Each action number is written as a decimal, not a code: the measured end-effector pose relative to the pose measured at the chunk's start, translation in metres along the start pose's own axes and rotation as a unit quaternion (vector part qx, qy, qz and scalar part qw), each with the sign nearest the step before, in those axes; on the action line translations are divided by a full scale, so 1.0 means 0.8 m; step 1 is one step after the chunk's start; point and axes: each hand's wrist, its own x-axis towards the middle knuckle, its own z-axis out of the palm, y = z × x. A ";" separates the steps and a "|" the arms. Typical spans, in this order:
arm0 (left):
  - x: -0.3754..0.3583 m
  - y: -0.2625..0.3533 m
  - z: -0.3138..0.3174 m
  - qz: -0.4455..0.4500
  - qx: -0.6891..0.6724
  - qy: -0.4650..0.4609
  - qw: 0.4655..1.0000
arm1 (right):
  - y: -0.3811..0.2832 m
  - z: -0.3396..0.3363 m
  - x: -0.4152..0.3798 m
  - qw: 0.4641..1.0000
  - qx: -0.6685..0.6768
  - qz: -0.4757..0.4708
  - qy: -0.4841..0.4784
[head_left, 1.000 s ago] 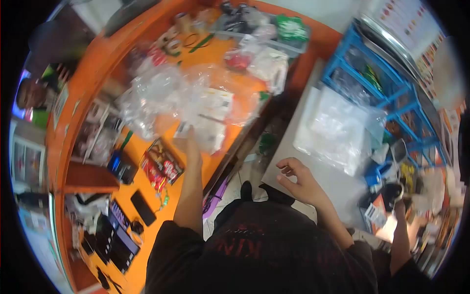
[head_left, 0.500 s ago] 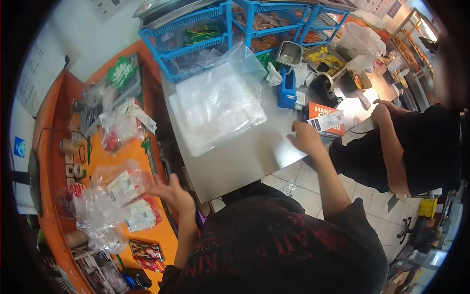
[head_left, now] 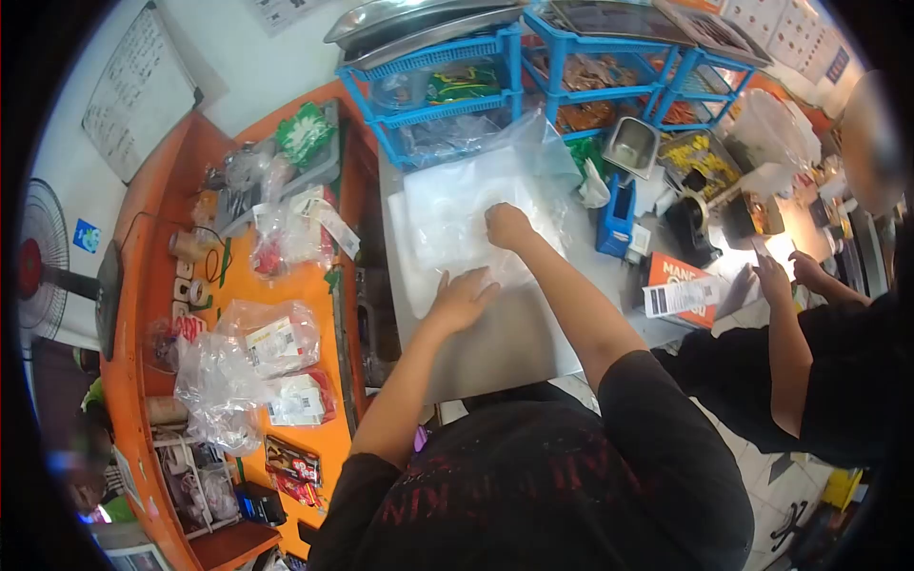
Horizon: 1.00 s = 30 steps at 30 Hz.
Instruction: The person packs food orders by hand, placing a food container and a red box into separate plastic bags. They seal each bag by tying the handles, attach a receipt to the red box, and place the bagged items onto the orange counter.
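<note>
A stack of clear plastic bags (head_left: 443,214) lies on the metal table (head_left: 509,343). My right hand (head_left: 508,226) rests on the middle of the stack, its fingers curled in; whatever they pinch is too small to make out. Lower and to the left, my left hand (head_left: 464,297) lies at the front edge of the bags with its fingers spread. To the right of the stack stand a blue tape dispenser (head_left: 616,217) and an orange box (head_left: 680,288) with a white label across it.
Blue racks (head_left: 443,98) with packed goods stand behind the bags. On the left, an orange counter (head_left: 324,381) bears plastic-wrapped parcels (head_left: 224,381). A person in black (head_left: 857,362) is at the right, hands near a metal tray. A fan (head_left: 48,257) stands at far left.
Both my hands have come onto the plastic bags, the right from beside the orange box, the left from over the orange counter. The view has shifted left, and the other person's hands have moved.
</note>
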 end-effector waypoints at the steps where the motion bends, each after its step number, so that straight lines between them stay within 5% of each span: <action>1: -0.005 0.005 -0.005 -0.012 0.015 0.004 1.000 | -0.014 -0.013 -0.004 1.000 0.002 -0.007 0.000; 4: -0.006 0.009 -0.026 -0.024 -0.128 -0.055 0.990 | -0.042 -0.031 -0.026 1.000 -0.012 0.005 -0.022; 7: 0.014 -0.005 -0.032 -0.069 -0.193 0.018 0.979 | -0.048 -0.012 -0.025 0.999 0.029 0.017 0.015; 8: 0.026 -0.008 -0.031 -0.072 -0.194 0.020 0.978 | -0.043 0.005 -0.021 0.990 0.077 -0.069 0.097; 10: 0.054 -0.015 -0.023 0.075 -0.184 0.281 0.939 | -0.030 0.031 -0.010 0.965 0.125 -0.153 0.173; 11: 0.057 -0.026 -0.019 0.071 -0.187 0.280 0.939 | -0.023 0.041 -0.006 0.970 0.142 -0.118 0.159; 13: 0.064 -0.045 -0.025 0.046 0.150 0.270 0.950 | -0.019 0.024 -0.005 0.973 0.155 -0.085 0.145; 15: 0.068 -0.044 -0.037 0.034 0.157 0.258 0.953 | -0.024 -0.017 -0.014 0.991 0.128 0.001 0.037; 22: 0.073 -0.031 -0.052 0.018 0.187 0.268 0.945 | -0.031 0.005 0.000 0.999 0.042 0.021 0.001; 24: 0.078 -0.027 -0.053 0.013 0.187 0.244 0.951 | -0.029 0.006 -0.001 0.997 -0.001 -0.056 0.047; 27: 0.101 -0.054 -0.028 0.119 0.052 0.260 0.957 | -0.052 -0.068 -0.007 0.981 -0.013 -0.142 0.130; 30: 0.111 -0.063 -0.020 0.037 0.065 0.243 0.967 | -0.070 -0.173 -0.005 0.888 0.226 -0.184 0.357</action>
